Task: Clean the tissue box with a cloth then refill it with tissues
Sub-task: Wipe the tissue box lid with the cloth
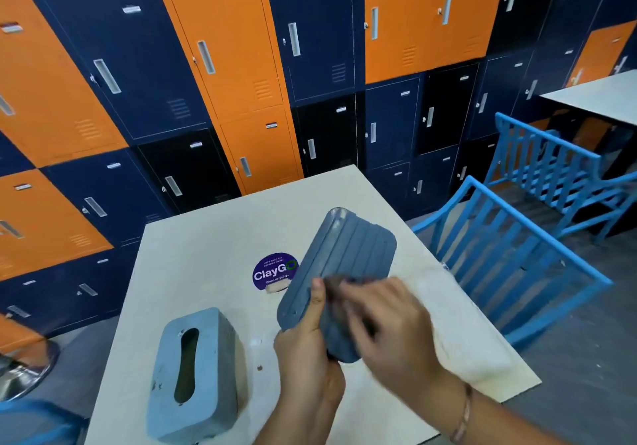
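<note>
Blue-grey ribbed base (344, 251) is tilted above the bench (206, 248), grasped at its lower end by the left hand (306, 344) so the right hand (386, 317) can rub a dark cloth (336, 282), pinched in its fingers, across it, while the cover (203, 372) waits beside.

Blue-grey ribbed base (348, 255) — cloth (336, 284) dark, perhaps grey.

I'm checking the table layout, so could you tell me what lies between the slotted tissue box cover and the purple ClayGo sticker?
In the head view, only bare table lies between the tissue box cover and the ClayGo sticker.
</note>
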